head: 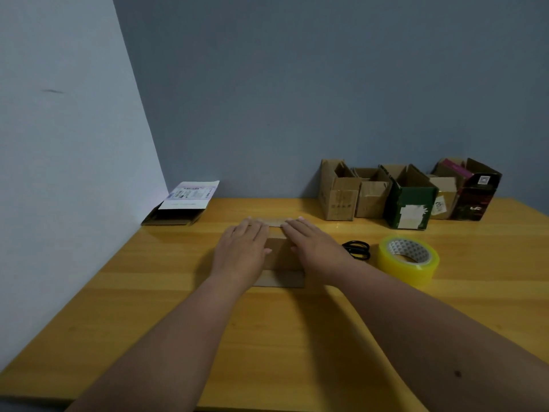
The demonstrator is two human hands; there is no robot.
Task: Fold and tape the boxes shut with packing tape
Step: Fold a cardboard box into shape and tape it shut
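A small flat brown cardboard box (280, 257) lies in the middle of the wooden table (267, 337). My left hand (242, 249) presses flat on its left part, fingers straight and pointing away from me. My right hand (315, 246) lies flat on its right part in the same way. Both hands cover most of the box top; a far flap and the near edge show. A roll of clear yellowish packing tape (408, 260) lies to the right of my right hand, with black scissors (358, 249) between them.
Several open cardboard boxes (410, 197) stand in a row at the back right against the wall. A flat box with a white shipping label (181, 205) leans in the back left corner. A wall runs along the table's left side.
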